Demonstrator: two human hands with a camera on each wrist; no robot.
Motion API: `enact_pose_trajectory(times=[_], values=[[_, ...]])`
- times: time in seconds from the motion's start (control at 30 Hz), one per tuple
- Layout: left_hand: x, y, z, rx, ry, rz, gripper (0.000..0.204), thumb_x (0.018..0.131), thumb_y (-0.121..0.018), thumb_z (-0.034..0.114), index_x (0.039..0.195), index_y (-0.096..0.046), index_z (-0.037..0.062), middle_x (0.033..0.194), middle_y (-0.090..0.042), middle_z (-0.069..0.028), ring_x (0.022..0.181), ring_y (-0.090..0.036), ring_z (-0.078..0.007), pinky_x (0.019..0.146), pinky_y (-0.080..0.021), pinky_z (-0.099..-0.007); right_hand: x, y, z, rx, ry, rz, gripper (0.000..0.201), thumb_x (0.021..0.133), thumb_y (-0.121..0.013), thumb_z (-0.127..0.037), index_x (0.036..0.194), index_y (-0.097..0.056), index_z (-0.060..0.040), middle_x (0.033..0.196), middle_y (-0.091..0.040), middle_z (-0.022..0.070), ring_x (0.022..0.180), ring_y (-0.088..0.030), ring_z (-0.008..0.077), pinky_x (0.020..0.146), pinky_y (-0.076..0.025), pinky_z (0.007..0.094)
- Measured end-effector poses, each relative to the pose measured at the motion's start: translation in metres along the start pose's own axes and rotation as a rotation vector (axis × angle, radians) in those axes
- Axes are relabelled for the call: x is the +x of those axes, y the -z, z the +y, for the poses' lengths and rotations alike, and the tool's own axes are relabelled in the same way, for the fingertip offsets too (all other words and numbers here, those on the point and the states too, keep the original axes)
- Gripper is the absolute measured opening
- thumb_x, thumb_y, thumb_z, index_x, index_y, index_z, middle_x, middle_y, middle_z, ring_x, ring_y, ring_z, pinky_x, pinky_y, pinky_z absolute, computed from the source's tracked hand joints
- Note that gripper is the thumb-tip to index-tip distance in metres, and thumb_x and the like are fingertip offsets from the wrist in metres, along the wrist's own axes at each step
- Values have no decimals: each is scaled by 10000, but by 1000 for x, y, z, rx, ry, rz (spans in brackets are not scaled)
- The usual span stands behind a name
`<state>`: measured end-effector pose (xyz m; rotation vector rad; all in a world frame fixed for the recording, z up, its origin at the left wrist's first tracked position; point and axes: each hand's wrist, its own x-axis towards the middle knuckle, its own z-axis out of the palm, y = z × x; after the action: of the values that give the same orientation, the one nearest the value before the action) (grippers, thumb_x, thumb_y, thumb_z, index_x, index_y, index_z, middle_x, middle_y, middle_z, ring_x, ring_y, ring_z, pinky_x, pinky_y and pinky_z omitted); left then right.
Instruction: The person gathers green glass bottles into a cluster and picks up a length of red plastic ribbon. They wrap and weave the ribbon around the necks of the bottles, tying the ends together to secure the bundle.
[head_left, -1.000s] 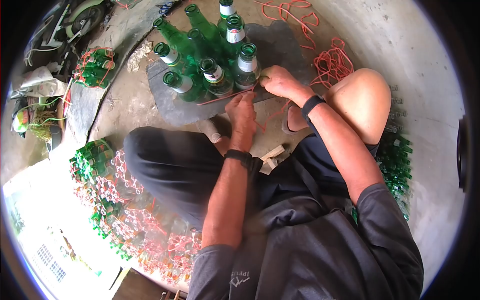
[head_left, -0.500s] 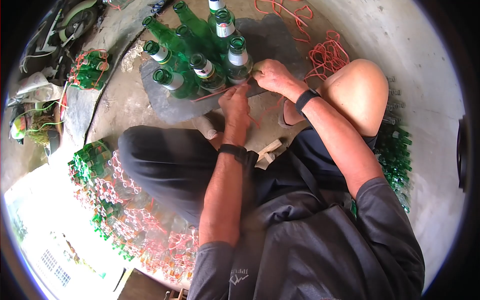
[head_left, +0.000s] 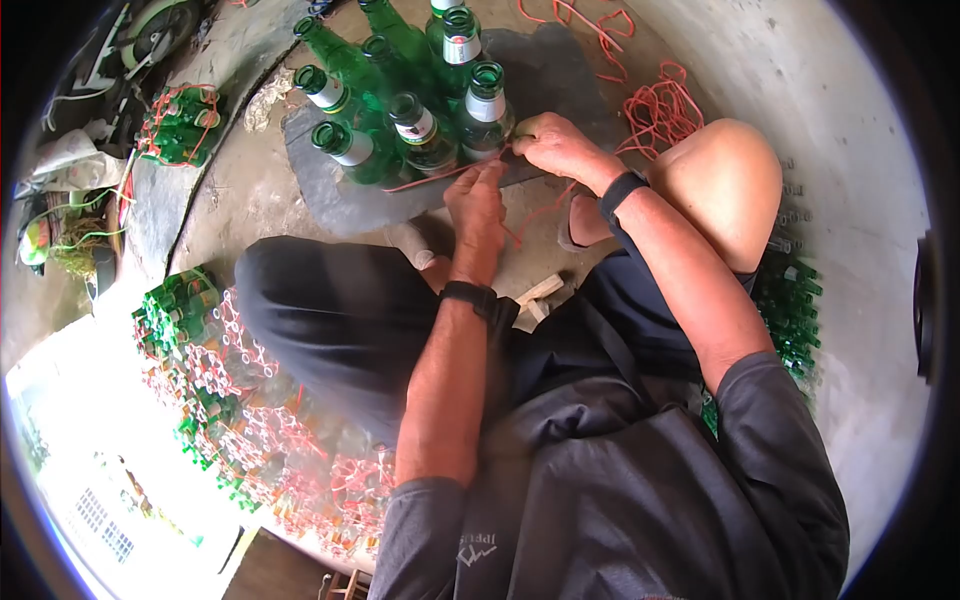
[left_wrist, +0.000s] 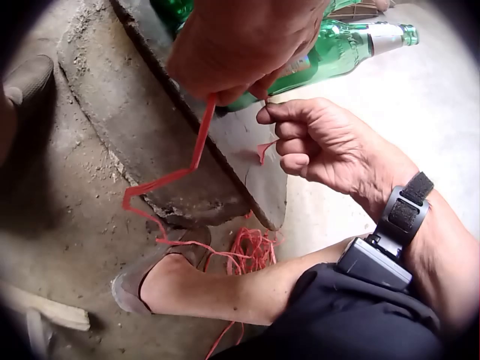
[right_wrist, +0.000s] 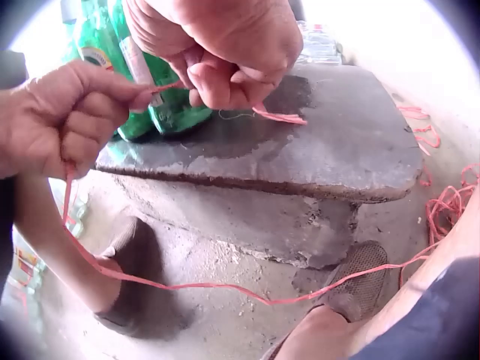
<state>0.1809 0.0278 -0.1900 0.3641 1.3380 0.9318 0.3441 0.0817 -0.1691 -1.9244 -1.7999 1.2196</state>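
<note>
Several green glass bottles (head_left: 425,140) with white neck labels stand in a close group on a dark stone slab (head_left: 340,205). A red plastic string (head_left: 430,180) runs low along the near side of the group towards both hands. My left hand (head_left: 475,205) grips this string with curled fingers, and a long tail (right_wrist: 217,285) hangs from it to the floor. Just beside the nearest right bottle (head_left: 487,110), my right hand (head_left: 560,150) pinches the string between thumb and forefinger. A short loose end (right_wrist: 281,116) sticks out below the right hand. In the right wrist view, string stretches between both hands.
A tangled heap of red string (head_left: 662,108) lies right of the slab. Bundled green bottles (head_left: 180,125) stand at left, and many more bottles (head_left: 290,430) are behind the left knee. Wood pieces (head_left: 540,292) lie between the legs. A pale wall (head_left: 860,200) rises at right.
The head view shifts slightly, moving the bottles up and left in it. Both hands keep nearly the same place by the bottles' bases, still holding the string.
</note>
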Motion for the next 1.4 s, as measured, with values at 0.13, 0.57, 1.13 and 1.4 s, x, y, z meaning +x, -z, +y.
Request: enact_pose_trajectory(times=[0.13,0.57,1.13,1.4], values=[[-4,1,0,-33,47,-70,128,947,-685,183,941,-679,55,608,-427,80,464,-353,-59,412,-251,-256,-4,2,-2,115,-164,-180,250,876,-618,-241,805,-685,-11,704,-635,119,543,-590,230,546,-502,399],[2,6,-3,-190,331,-212,207,992,-543,204,921,-626,28,671,-517,18,467,-320,-63,433,-237,-247,-14,0,-9,298,-126,-153,306,849,-666,-185,590,-551,-71,579,-428,-54,505,-334,58,426,-216,274],[-1,-2,-20,-238,323,-156,168,996,-607,239,1035,-662,86,845,-636,-3,481,-366,-61,414,-259,-237,-12,-7,-1,618,-216,-268,192,859,-687,-206,795,-693,-25,697,-575,-20,518,-400,46,422,-257,220],[-10,-6,-20,-239,204,-3,192,953,-682,184,1123,-657,98,914,-675,-11,503,-388,-56,420,-276,-228,-11,-5,4,622,-152,-308,234,859,-708,-235,812,-711,-6,732,-667,54,482,-433,54,422,-299,217]])
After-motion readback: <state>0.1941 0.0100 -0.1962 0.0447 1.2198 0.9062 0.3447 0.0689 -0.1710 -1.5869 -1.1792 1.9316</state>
